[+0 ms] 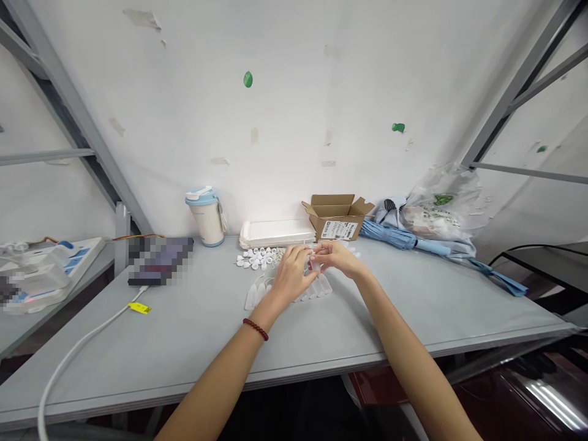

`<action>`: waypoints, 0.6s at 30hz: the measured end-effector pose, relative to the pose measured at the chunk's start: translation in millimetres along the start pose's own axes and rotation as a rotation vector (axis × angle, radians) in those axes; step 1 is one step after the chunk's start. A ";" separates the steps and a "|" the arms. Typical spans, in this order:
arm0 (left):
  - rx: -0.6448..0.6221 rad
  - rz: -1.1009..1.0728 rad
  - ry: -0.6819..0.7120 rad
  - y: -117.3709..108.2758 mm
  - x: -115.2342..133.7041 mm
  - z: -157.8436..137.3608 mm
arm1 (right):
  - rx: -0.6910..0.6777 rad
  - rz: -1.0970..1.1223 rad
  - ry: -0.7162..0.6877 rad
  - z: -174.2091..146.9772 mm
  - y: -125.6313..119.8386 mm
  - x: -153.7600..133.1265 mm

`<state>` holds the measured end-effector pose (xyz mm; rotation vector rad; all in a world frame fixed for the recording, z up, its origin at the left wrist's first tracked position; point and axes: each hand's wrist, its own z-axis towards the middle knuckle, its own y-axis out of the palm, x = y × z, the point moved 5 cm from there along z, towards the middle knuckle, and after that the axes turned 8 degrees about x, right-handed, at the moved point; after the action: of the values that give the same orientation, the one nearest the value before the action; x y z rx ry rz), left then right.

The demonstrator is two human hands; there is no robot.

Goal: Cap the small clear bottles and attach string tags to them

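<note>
Both hands meet over the middle of the table. My right hand [337,257] pinches a small translucent plastic bottle [315,265] between thumb and fingers. Close against it, my left hand [293,269] has its fingers closed at the bottle's upper end; what they grip is hidden. Beneath the hands lie more translucent bottles [325,283] in a row, and others [251,297] show left of my left wrist. White plastic caps [260,258] are spread in a loose pile just beyond my left hand.
Along the wall stand a cream tumbler [209,220], stacked white trays [278,233] and an open cardboard box [339,222]. A folded blue umbrella [390,236] and a plastic bag [441,208] lie right. A blurred dark device [162,262] with a white cable [92,334] sits left.
</note>
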<state>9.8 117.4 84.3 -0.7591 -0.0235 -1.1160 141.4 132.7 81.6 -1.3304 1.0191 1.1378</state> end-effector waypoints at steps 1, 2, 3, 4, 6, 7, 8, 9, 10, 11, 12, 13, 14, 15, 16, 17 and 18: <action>-0.016 -0.011 0.004 1.6 1.7 0.0 | -0.023 -0.014 0.011 -1.0 -1.8 -0.2; -0.032 -0.020 0.005 3.2 3.6 0.0 | -0.042 -0.029 0.024 -2.2 -4.2 -0.5; -0.045 -0.027 0.005 4.6 5.5 -0.1 | -0.057 -0.047 0.039 -3.4 -7.2 -0.8; -0.055 -0.032 0.003 6.0 7.6 -0.2 | -0.068 -0.066 0.054 -4.7 -10.9 -1.0; -0.075 -0.039 -0.002 8.7 11.9 -0.7 | -0.068 -0.110 0.083 -6.9 -20.3 -1.0; -0.087 -0.044 -0.005 10.3 14.1 -1.0 | -0.052 -0.133 0.098 -7.7 -25.9 -0.6; -0.098 -0.050 -0.009 12.0 16.2 -1.3 | -0.024 -0.153 0.114 -8.2 -31.9 0.3; -0.110 -0.058 -0.015 13.9 18.2 -1.7 | 0.012 -0.172 0.132 -8.4 -37.7 1.6; -0.122 -0.067 -0.021 16.0 20.2 -2.0 | 0.046 -0.190 0.149 -8.4 -42.7 3.3; -0.136 -0.075 -0.027 18.4 22.1 -2.4 | 0.071 -0.208 0.167 -8.1 -46.4 5.5; -0.152 -0.080 -0.031 21.1 24.1 -2.8 | 0.087 -0.226 0.184 -7.5 -48.7 7.9; -0.171 -0.081 -0.031 24.1 26.0 -3.3 | 0.096 -0.244 0.199 -6.6 -49.8 10.4; -0.194 -0.076 -0.030 27.2 27.8 -4.0 | 0.099 -0.259 0.212 -5.5 -49.9 12.9; -0.220 -0.068 -0.028 30.5 29.4 -4.8 | 0.100 -0.270 0.225 -4.4 -49.3 15.2; -0.246 -0.058 -0.025 33.6 30.5 -5.8 | 0.102 -0.275 0.239 -3.3 -48.5 17.3; -0.271 -0.047 -0.023 36.6 31.2 -6.8 | 0.105 -0.275 0.251 -2.3 -47.7 19.1; -0.293 -0.037 -0.021 39.1 31.4 -7.7 | 0.105 -0.270 0.261 -1.4 -46.8 20.5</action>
<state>53.6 96.5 69.4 -1.0346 0.1107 -1.1603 191.2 135.4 70.0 -1.5053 1.0324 0.7130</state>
